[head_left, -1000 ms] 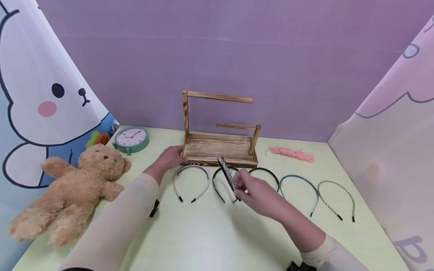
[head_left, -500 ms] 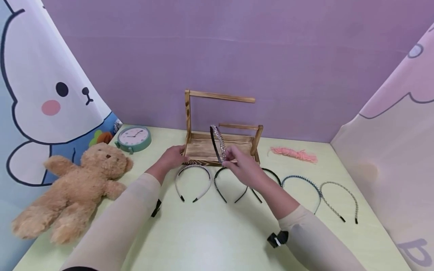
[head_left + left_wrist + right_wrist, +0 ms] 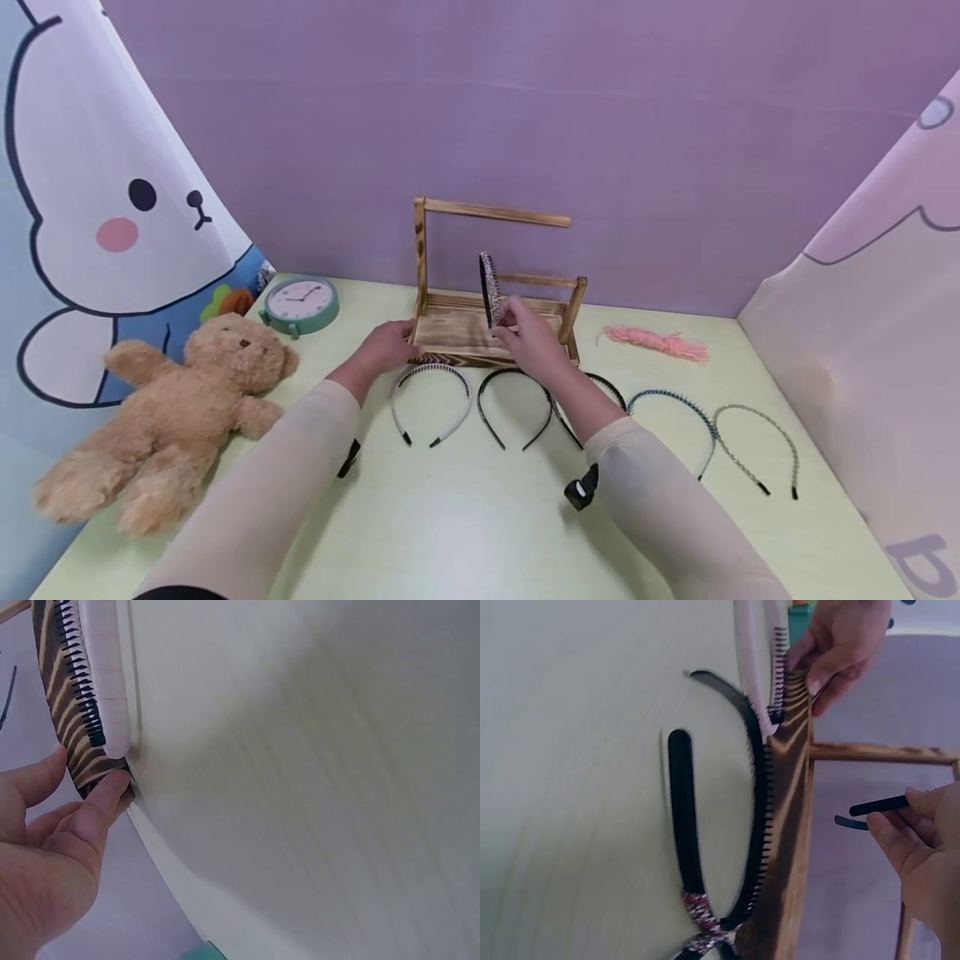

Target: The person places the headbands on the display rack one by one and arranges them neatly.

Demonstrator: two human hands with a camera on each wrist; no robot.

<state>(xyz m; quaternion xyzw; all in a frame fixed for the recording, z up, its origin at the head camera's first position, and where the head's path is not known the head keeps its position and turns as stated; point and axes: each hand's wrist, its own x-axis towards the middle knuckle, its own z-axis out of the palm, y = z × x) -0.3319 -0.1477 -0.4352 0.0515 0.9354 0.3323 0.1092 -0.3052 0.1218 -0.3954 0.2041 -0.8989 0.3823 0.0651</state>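
Observation:
A glittery black headband (image 3: pixel 490 287) stands on end, pinched by my right hand (image 3: pixel 527 337) over the tray of a wooden rack (image 3: pixel 453 332). Its two black ends show between thumb and fingers in the right wrist view. My left hand (image 3: pixel 384 346) grips the front left corner of the rack, thumb and fingers on either side of the wood in the left wrist view. In front of the rack lie a white headband (image 3: pixel 468 406) and a black headband (image 3: pixel 484 408). Another black headband (image 3: pixel 609 387) is partly hidden by my right forearm.
A blue headband (image 3: pixel 678 398) and a silver headband (image 3: pixel 780 433) lie to the right. Pink yarn (image 3: pixel 656 342) sits behind them. At the left are a teddy bear (image 3: pixel 198 392) and a round green clock (image 3: pixel 302 304). A purple backdrop (image 3: pixel 675 167) rises behind the rack.
My right hand has carried the glittery headband up and away from me, from above the headband row to over the rack's tray, turning it upright. My left hand stays at the rack's corner.

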